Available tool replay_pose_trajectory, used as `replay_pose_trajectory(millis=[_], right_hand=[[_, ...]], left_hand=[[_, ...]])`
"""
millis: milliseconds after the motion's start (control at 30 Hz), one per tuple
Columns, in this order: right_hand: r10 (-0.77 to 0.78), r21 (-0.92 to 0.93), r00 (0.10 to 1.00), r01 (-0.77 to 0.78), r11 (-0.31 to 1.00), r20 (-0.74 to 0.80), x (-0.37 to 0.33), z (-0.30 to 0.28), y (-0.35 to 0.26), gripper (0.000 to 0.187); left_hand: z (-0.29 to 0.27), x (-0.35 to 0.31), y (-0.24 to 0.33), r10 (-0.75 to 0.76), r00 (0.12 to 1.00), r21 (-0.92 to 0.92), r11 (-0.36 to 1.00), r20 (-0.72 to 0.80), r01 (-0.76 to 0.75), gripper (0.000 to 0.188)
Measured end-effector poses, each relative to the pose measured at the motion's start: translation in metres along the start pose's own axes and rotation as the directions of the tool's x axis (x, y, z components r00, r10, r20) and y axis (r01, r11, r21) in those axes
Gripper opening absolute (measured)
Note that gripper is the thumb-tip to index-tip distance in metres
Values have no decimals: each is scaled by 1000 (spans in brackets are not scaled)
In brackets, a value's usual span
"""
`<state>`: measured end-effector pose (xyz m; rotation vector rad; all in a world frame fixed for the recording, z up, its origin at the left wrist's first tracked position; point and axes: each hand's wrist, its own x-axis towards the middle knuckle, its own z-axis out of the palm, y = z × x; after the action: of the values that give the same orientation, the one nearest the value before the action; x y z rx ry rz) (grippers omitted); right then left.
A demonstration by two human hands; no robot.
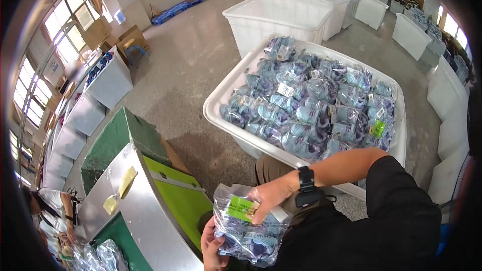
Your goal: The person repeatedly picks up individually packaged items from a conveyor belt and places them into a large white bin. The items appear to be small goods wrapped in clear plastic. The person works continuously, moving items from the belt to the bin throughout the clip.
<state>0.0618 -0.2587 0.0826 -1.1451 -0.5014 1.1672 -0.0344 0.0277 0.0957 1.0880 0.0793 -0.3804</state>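
My left hand [213, 247] is closed round the left edge of a clear plastic bag [253, 238] holding soft blue and purple goods, perhaps yarn, held low in front of me. On the bag's upper face lies a bright green label [240, 208]. My right hand [271, 198] comes in from the right, a black watch at its wrist, with thumb and fingers closed at the label's right edge. Just beyond that arm stands a white plastic bin [216, 98] full of similar bagged blue-purple goods [306, 105]. Among them a green label [377, 128] shows at the right.
A metal-topped table [155, 211] with a lime-green side panel [173, 198] stands close at my left. Past it a person in a white shirt [52, 211] works beside clear bags [110, 253]. White bins [281, 17] stand behind the full one, and others line both sides.
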Motion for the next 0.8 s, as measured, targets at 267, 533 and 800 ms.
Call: replay_pose_trajectory(millis=[267, 533, 800], right_hand=[[-41, -7, 885, 42, 999, -464, -58, -58, -10, 40], [-452, -357, 274, 332, 873, -849, -141, -222, -88, 35], [-260, -261, -36, 38, 965, -965, -149, -272, -3, 68]], left_hand=[[-42, 11, -27, -78, 989, -65, 995, -128, 70, 48], [-49, 13, -30, -80, 971, -14, 997, -223, 79, 38], [-53, 18, -45, -34, 974, 270, 958, -225, 96, 42]])
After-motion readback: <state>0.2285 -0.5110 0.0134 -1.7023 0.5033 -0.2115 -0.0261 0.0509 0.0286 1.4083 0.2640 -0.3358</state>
